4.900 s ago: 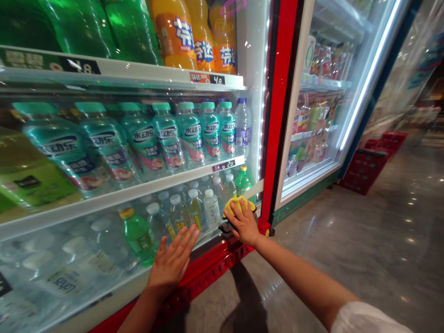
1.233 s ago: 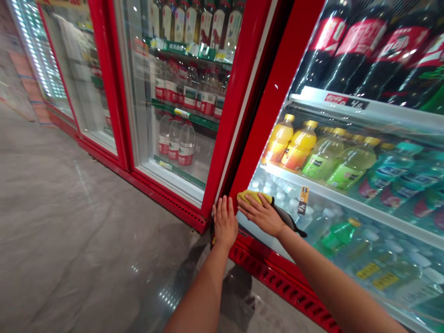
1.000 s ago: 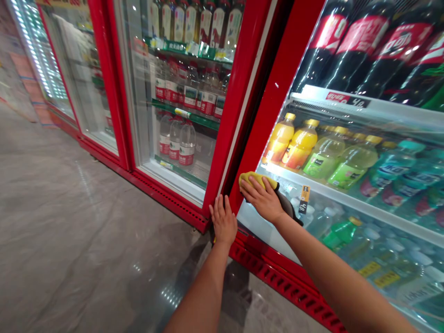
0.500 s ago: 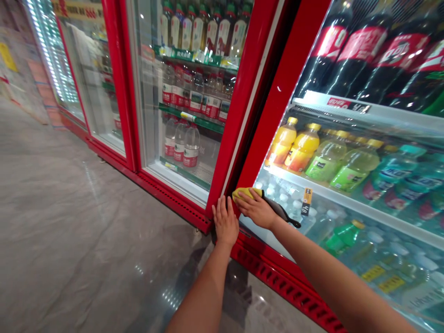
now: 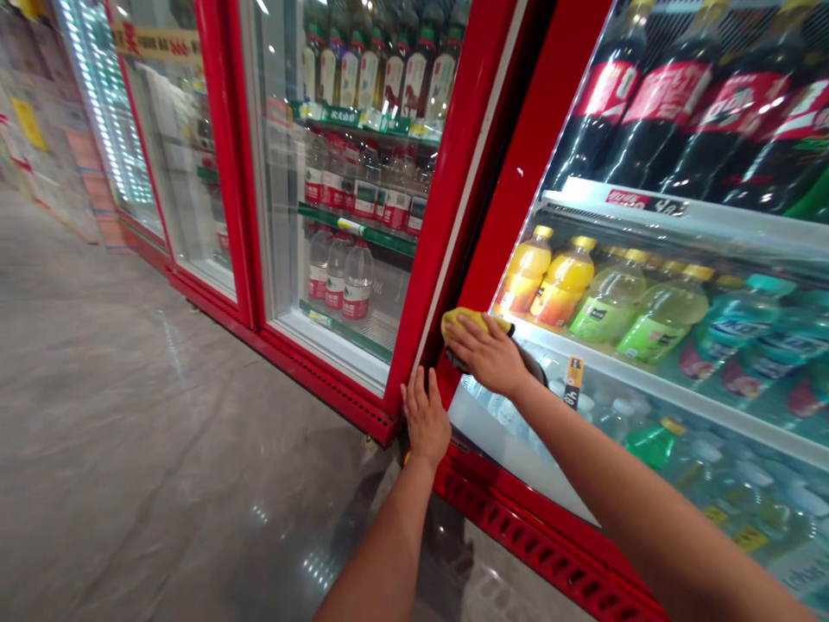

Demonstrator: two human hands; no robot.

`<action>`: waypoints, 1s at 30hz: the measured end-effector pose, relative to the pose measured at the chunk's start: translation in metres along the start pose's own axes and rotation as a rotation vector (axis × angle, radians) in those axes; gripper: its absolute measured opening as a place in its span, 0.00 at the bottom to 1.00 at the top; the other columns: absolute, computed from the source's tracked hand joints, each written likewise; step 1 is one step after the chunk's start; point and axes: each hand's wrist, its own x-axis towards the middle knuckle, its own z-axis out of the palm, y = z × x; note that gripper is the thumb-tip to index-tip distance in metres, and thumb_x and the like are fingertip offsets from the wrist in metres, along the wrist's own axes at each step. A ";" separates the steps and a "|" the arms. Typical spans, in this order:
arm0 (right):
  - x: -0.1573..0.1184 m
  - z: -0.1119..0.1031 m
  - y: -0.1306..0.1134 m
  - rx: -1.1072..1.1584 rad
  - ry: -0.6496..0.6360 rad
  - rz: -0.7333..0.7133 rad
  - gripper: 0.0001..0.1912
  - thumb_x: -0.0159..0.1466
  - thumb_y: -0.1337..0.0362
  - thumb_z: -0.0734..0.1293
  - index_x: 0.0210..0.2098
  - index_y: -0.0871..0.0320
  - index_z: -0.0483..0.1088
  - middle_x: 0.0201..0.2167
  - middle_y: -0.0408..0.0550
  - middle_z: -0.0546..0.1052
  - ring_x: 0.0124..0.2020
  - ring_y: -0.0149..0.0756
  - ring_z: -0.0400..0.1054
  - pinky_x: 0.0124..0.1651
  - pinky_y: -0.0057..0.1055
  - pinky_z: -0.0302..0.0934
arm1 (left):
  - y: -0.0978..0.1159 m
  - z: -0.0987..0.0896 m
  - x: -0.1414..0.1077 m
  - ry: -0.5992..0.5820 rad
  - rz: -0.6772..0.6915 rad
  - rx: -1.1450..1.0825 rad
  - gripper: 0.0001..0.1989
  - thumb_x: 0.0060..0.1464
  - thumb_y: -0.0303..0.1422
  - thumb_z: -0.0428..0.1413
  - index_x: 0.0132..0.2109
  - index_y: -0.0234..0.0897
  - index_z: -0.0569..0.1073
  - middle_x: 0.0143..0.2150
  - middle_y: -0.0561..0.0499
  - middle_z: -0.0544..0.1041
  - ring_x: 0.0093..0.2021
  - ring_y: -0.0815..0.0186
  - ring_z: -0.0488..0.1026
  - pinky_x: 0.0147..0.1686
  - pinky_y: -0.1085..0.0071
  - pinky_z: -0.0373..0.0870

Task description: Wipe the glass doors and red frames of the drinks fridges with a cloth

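My right hand (image 5: 487,352) presses a yellow and dark grey cleaning cloth (image 5: 467,320) against the left red frame of the right-hand drinks fridge (image 5: 511,207). Its fingers lie over the cloth, and a dark part of the cloth hangs out beside the wrist, over the glass. Lower and to the left, my left hand (image 5: 426,422) rests with its fingers apart at the lower corner between the two fridges. Nothing shows in it. Whether its palm touches the red frame is hard to see.
Behind the right fridge's glass stand cola bottles (image 5: 667,104), orange drinks (image 5: 562,283) and several other bottles. The left fridge (image 5: 446,225) holds bottled water (image 5: 357,281) and teas. A narrow dark gap runs between them. The grey floor (image 5: 161,449) is shiny, with stacked boxes (image 5: 45,130) far left.
My right hand has slid the cloth up along the red frame and slightly to the right. My left hand stays at about the same place. The view has shifted slightly.
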 end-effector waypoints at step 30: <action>-0.067 -0.028 -0.001 -0.143 0.108 0.363 0.30 0.71 0.70 0.60 0.71 0.51 0.58 0.72 0.47 0.62 0.76 0.46 0.44 0.76 0.57 0.25 | 0.031 0.000 0.022 0.062 -0.054 -0.125 0.34 0.57 0.18 0.46 0.71 0.28 0.57 0.71 0.32 0.61 0.75 0.48 0.53 0.71 0.43 0.54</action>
